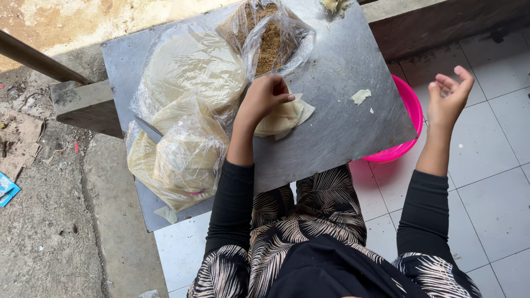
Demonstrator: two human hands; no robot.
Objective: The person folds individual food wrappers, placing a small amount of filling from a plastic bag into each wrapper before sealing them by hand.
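Left hand [264, 98] curled, fingertips pinning folded pale wrapper [284, 117] on steel tabletop [342, 127]; right hand [448, 99] hung open, empty (above pink basin [411, 118]); best kept pressure even, edges aligned, bagged brown filling [269, 47] just beside

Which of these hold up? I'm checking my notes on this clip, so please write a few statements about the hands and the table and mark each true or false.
1. The left hand rests on a small stack of folded wrappers. True.
2. The right hand grips the pink bowl. False: it hangs empty, fingers spread, in the air beside the table.
3. A bag of brown crumbs lies at the far side of the table. True.
4. The pink bowl stands on top of the table. False: it sits lower, partly hidden under the table's edge.
5. The large bags of round sheets lie left of the left hand. True.
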